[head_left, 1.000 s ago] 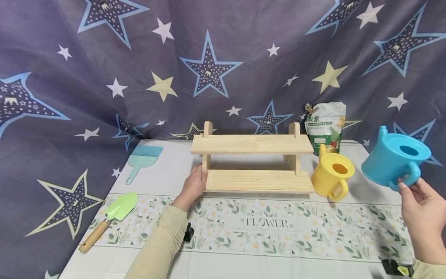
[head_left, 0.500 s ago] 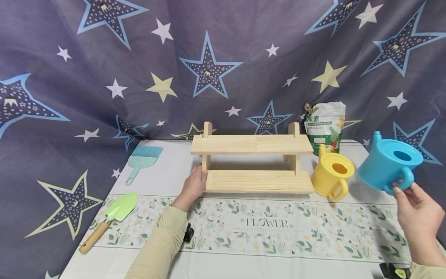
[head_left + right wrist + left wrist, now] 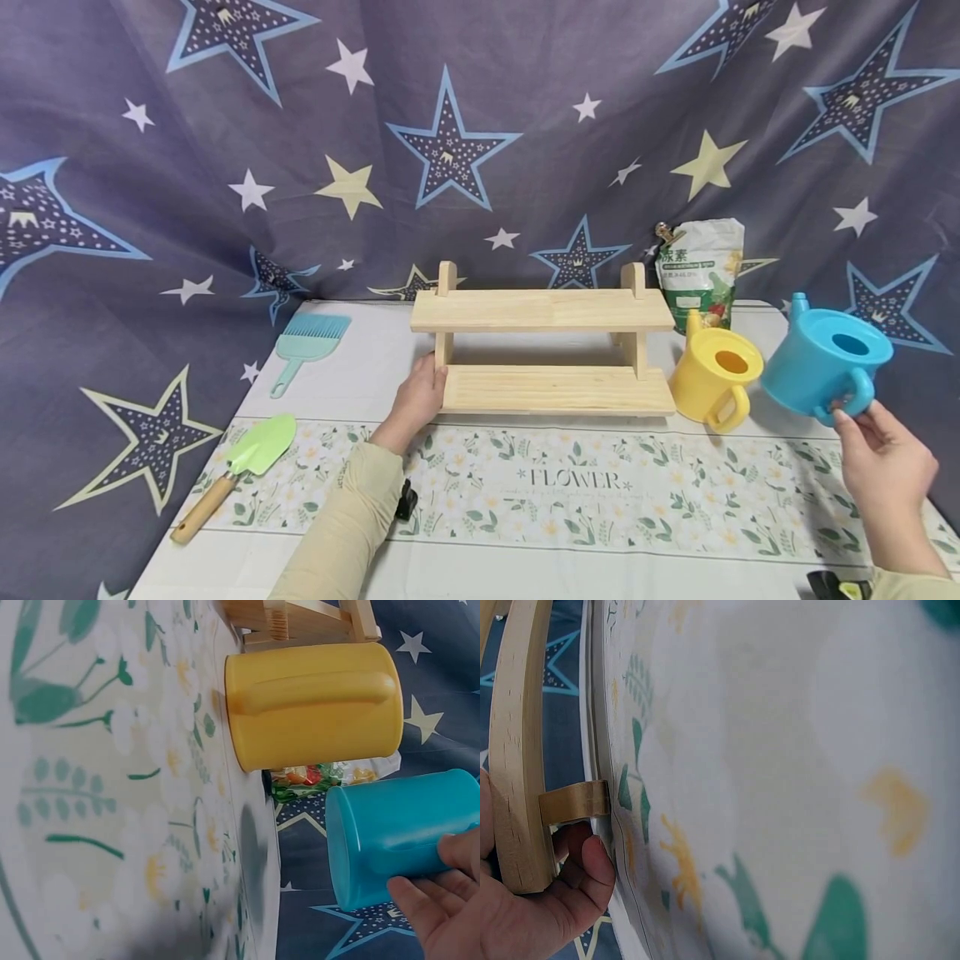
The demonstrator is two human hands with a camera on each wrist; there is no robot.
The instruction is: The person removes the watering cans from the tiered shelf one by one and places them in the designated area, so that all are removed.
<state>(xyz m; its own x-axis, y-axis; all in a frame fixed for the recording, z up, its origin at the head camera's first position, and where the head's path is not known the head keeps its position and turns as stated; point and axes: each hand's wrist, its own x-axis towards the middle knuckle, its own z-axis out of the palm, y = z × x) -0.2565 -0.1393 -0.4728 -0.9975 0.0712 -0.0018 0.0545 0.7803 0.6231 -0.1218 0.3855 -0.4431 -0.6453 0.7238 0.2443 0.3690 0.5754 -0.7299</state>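
Note:
In the head view a two-tier wooden shelf stands at the middle of the table. My left hand grips the left end of its lower board; in the left wrist view, curled fingers reach under that board. On the right, my right hand holds a blue watering can by its handle. The right wrist view shows the blue watering can raised off the table, beside a yellow watering can. That yellow can stands against the shelf's right end.
Behind the yellow can stands a green and white pouch with a clip. A light-blue brush and a green trowel with a wooden handle lie at the left. A star-patterned curtain hangs along the back of the table.
My right hand has brought the blue watering can left and lower, nearer the yellow one. The left hand and shelf have stayed in place.

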